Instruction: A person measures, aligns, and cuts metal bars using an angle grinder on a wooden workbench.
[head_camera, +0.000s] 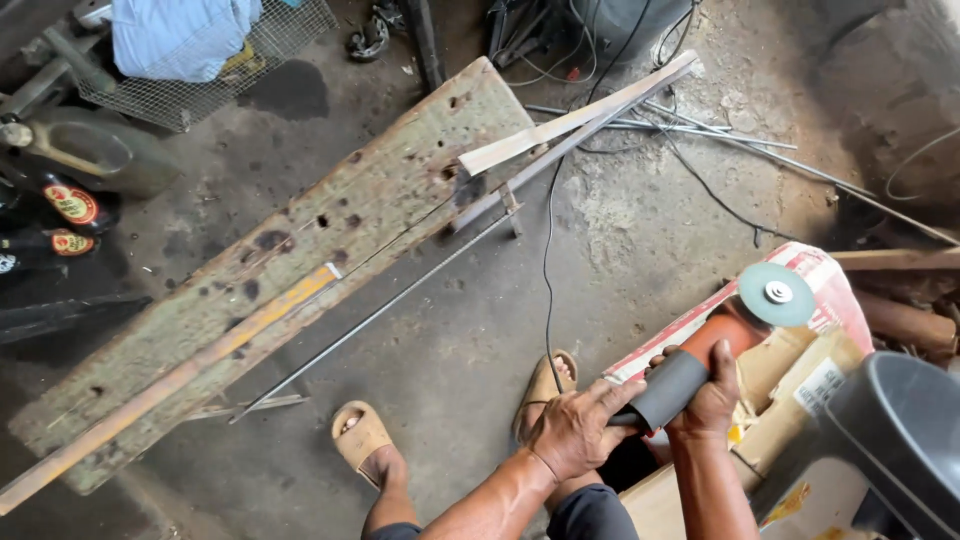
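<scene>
The grinder's rear (668, 392) is hidden inside both hands; the bucket (900, 430) runs off-frame.

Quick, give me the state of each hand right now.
Left hand: closed on the rear end of the black grip of the orange angle grinder.
Right hand: closed around the same grinder's grip, nearer its grey-green disc.

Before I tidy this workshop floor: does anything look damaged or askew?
Yes. The long green plank lies slantwise across the floor, pitted with holes and dark burn-like spots. Thin metal rods lie scattered nearby. Both hands, left and right, hold an angle grinder over a torn cardboard box.
</scene>
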